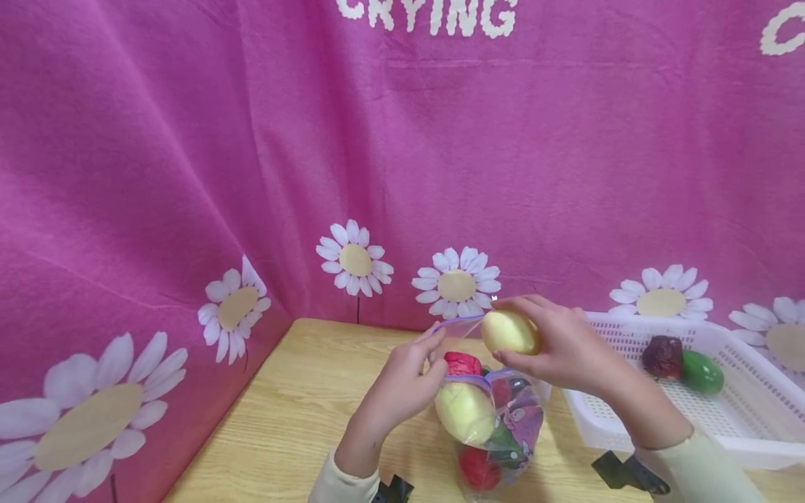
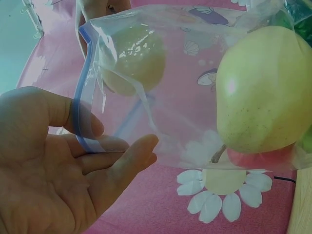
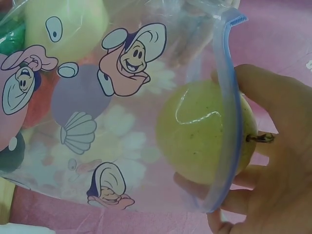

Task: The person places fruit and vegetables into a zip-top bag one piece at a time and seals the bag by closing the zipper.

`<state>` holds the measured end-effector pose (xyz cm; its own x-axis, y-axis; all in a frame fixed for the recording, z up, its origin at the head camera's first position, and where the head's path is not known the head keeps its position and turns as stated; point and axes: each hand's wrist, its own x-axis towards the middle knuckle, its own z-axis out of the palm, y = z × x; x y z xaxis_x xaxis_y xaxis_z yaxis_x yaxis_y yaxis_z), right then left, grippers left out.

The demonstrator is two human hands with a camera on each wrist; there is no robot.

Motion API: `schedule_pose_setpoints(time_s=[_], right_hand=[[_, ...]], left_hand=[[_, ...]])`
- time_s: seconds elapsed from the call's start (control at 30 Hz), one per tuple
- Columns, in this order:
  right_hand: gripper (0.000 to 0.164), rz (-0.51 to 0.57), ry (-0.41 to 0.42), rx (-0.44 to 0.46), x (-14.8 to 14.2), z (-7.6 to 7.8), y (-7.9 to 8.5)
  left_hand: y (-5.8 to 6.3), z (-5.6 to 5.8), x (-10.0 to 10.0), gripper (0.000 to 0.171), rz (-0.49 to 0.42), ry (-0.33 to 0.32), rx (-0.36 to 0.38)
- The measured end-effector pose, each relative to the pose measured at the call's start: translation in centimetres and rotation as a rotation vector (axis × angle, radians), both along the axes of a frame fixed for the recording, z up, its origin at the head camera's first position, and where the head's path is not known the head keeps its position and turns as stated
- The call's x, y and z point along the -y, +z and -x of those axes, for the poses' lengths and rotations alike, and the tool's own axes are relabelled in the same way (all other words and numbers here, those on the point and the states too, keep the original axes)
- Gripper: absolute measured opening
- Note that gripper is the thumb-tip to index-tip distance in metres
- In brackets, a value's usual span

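Two hands: left (image 1: 402,377) holding a bag (image 1: 523,419), right (image 1: 569,346) gripping a yellow fruit (image 1: 508,332); cloth (image 1: 503,161) seemingly reads "CRYING".

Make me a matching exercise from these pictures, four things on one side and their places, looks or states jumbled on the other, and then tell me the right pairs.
Column one
1. left hand
2. right hand
3. resealable bag
4. plastic basket

Column two
A. clear, with cartoon figures printed on it
B. gripping a yellow fruit
C. white, with perforated sides
D. holding the bag's opening edge

Right pairs: 1-D, 2-B, 3-A, 4-C.
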<state>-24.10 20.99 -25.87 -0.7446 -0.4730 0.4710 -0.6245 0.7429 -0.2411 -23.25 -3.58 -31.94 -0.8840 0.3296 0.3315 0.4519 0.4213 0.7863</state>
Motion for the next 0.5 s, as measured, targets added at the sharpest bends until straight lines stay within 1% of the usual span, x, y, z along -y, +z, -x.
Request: schedule_pose_setpoints(time_s=[0.17,0.4,0.47,0.5], right_hand=[[0.059,0.0,-0.025,0.023,-0.24,0.08,-0.04],[0.06,0.04,-0.017,0.109,-0.59,-0.07,-0.22],[0.057,0.031,-0.02,0.113,-0.67,-0.14,-0.26],[0.054,0.03,-0.018,0.1,-0.71,-0.11,-0.29]], left_hand=[[-0.02,0.0,0.08,0.05,-0.012,0.003,0.035],[0.01,0.02,0.04,0.05,-0.017,-0.012,0.008],[-0.03,0.04,0.03,0.05,-0.015,-0.012,0.007],[-0.03,0.02,0.04,0.05,-0.015,-0.012,0.01]])
